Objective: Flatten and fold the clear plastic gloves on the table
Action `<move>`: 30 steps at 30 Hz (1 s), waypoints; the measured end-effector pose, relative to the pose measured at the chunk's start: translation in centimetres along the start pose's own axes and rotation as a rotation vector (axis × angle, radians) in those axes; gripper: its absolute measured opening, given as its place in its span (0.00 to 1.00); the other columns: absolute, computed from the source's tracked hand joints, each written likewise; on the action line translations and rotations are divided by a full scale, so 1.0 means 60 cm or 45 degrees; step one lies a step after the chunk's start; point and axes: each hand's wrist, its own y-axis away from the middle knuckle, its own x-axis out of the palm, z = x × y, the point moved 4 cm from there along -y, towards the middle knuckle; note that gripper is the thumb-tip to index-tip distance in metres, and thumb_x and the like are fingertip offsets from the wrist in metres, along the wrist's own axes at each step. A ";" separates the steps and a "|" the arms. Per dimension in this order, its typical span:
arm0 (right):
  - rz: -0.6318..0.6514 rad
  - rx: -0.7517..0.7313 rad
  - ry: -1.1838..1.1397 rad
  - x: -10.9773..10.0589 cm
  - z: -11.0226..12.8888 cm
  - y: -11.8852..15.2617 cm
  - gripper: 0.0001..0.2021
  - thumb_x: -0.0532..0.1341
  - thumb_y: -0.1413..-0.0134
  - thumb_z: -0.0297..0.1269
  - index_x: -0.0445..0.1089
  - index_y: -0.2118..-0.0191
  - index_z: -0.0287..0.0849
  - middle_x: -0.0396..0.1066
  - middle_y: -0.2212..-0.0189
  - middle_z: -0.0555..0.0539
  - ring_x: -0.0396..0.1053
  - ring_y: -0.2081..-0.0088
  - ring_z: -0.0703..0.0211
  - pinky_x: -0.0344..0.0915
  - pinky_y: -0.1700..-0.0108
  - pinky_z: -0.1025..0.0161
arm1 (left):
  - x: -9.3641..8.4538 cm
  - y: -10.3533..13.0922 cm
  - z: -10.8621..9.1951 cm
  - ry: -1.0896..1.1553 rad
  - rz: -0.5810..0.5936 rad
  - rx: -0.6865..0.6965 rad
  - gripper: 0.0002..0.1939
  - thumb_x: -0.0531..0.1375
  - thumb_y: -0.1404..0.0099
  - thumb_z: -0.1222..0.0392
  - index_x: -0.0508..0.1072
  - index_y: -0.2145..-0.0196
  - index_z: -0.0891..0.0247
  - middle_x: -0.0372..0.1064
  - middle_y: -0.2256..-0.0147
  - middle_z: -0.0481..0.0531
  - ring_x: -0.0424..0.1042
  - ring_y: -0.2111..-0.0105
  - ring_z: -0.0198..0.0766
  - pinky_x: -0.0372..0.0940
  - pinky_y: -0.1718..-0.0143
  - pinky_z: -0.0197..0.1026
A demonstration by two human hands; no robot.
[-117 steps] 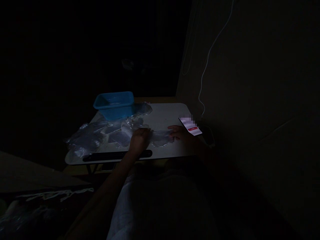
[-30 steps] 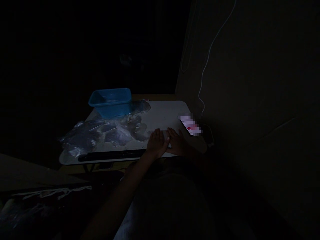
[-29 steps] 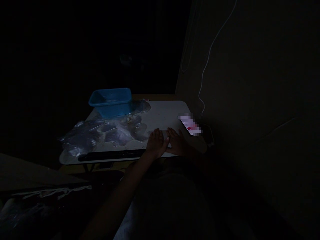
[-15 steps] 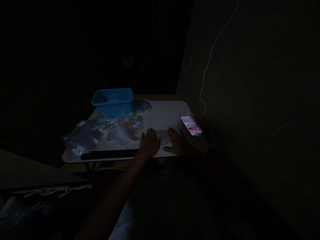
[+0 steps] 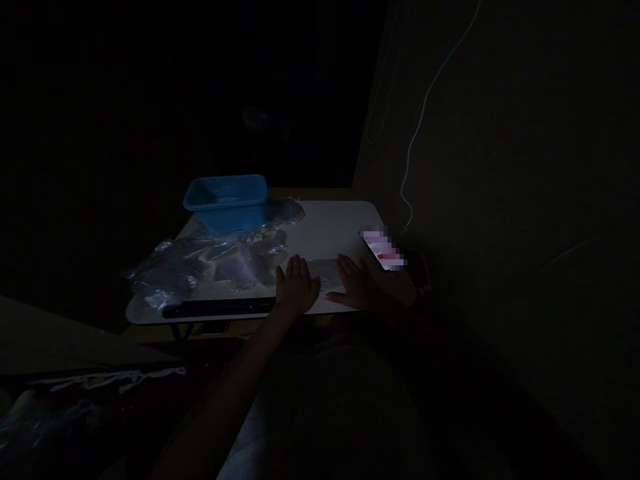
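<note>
My left hand [image 5: 297, 288] lies flat near the front edge of a white table [image 5: 330, 223], its fingers stretched out. Beside it on the right, my right hand [image 5: 356, 283] is also flat, with the thumb spread toward the left. Between and just beyond the hands is a thin clear plastic sheet or bag [image 5: 325, 268]; the fingers of both hands rest at its ends. To the left of my left hand lie more crumpled clear plastic bags [image 5: 240, 270]. The room is dark, so fine detail is lost.
A blue plastic basin [image 5: 233, 213] stands at the table's back left. A lit phone [image 5: 382, 250] lies at the right edge. Along the front left runs a black strip [image 5: 220, 308]. A white cable [image 5: 417, 123] hangs down the wall at right.
My left hand has shifted slightly left, away from the right hand, and more of the clear plastic shows between them. My right hand has hardly moved.
</note>
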 end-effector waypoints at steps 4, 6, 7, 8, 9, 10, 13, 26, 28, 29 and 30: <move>-0.016 -0.002 -0.004 0.001 -0.001 0.000 0.42 0.47 0.51 0.62 0.48 0.40 0.29 0.44 0.39 0.31 0.41 0.38 0.45 0.38 0.42 0.41 | 0.001 -0.001 0.001 0.011 0.019 0.001 0.32 0.38 0.36 0.49 0.49 0.41 0.76 0.41 0.39 0.66 0.41 0.39 0.49 0.42 0.44 0.59; -0.019 -0.005 -0.005 0.002 -0.001 0.000 0.42 0.48 0.51 0.62 0.48 0.41 0.29 0.43 0.39 0.31 0.41 0.38 0.46 0.38 0.42 0.41 | 0.000 0.000 0.000 0.014 0.013 0.009 0.32 0.38 0.35 0.50 0.49 0.41 0.76 0.41 0.39 0.66 0.41 0.39 0.50 0.42 0.44 0.60; -0.016 -0.007 -0.007 0.003 -0.002 0.000 0.43 0.48 0.51 0.62 0.48 0.41 0.28 0.43 0.39 0.31 0.40 0.38 0.46 0.38 0.42 0.41 | -0.001 0.000 0.000 0.013 0.011 0.014 0.32 0.38 0.35 0.50 0.49 0.41 0.76 0.41 0.39 0.66 0.41 0.39 0.50 0.42 0.44 0.60; -0.012 -0.008 -0.010 0.004 -0.002 0.000 0.43 0.48 0.51 0.62 0.48 0.41 0.28 0.43 0.39 0.31 0.40 0.38 0.45 0.38 0.42 0.41 | -0.001 0.000 0.000 0.009 0.012 0.018 0.32 0.38 0.35 0.50 0.49 0.41 0.77 0.41 0.39 0.66 0.41 0.39 0.50 0.42 0.44 0.60; -0.008 -0.007 -0.013 0.004 -0.002 0.000 0.43 0.47 0.51 0.62 0.48 0.41 0.28 0.43 0.39 0.31 0.41 0.38 0.45 0.38 0.42 0.40 | -0.001 0.000 0.000 0.004 0.014 0.019 0.32 0.38 0.35 0.50 0.48 0.41 0.77 0.41 0.39 0.66 0.41 0.39 0.50 0.42 0.44 0.60; -0.004 -0.005 -0.016 0.004 -0.002 0.000 0.43 0.47 0.51 0.62 0.48 0.41 0.28 0.43 0.39 0.31 0.41 0.38 0.45 0.38 0.42 0.40 | -0.001 0.000 -0.001 0.000 0.021 0.018 0.32 0.37 0.35 0.50 0.48 0.41 0.77 0.41 0.39 0.66 0.41 0.39 0.50 0.42 0.44 0.60; -0.003 -0.007 -0.025 0.003 -0.002 0.000 0.43 0.47 0.51 0.62 0.48 0.40 0.28 0.43 0.39 0.31 0.41 0.38 0.45 0.38 0.42 0.40 | 0.002 -0.001 0.000 -0.008 0.031 0.012 0.33 0.37 0.35 0.50 0.47 0.41 0.77 0.40 0.39 0.65 0.40 0.39 0.49 0.41 0.43 0.59; -0.015 -0.013 -0.090 0.007 -0.006 -0.001 0.41 0.51 0.52 0.60 0.49 0.40 0.32 0.44 0.39 0.31 0.42 0.38 0.44 0.39 0.42 0.40 | 0.002 -0.001 0.000 0.004 0.018 0.010 0.32 0.37 0.35 0.50 0.48 0.41 0.77 0.41 0.39 0.66 0.40 0.39 0.49 0.41 0.43 0.59; -0.036 -0.020 -0.147 0.008 -0.012 -0.002 0.39 0.53 0.52 0.57 0.50 0.41 0.33 0.45 0.40 0.31 0.42 0.38 0.44 0.39 0.42 0.41 | 0.002 0.000 0.000 0.012 0.008 0.012 0.32 0.38 0.35 0.50 0.48 0.41 0.77 0.41 0.39 0.66 0.40 0.39 0.49 0.41 0.43 0.59; -0.051 -0.015 -0.190 0.007 -0.018 -0.004 0.38 0.55 0.51 0.55 0.50 0.41 0.33 0.46 0.40 0.32 0.42 0.38 0.44 0.40 0.42 0.42 | 0.002 0.000 -0.001 0.016 0.009 0.012 0.32 0.38 0.35 0.50 0.48 0.41 0.77 0.41 0.39 0.66 0.40 0.39 0.49 0.41 0.43 0.59; -0.069 0.001 -0.245 0.007 -0.026 -0.007 0.37 0.56 0.52 0.53 0.51 0.41 0.34 0.47 0.40 0.32 0.42 0.38 0.45 0.42 0.42 0.44 | 0.002 0.000 -0.001 0.018 0.012 0.012 0.32 0.38 0.35 0.50 0.48 0.41 0.77 0.41 0.39 0.66 0.40 0.39 0.50 0.41 0.43 0.60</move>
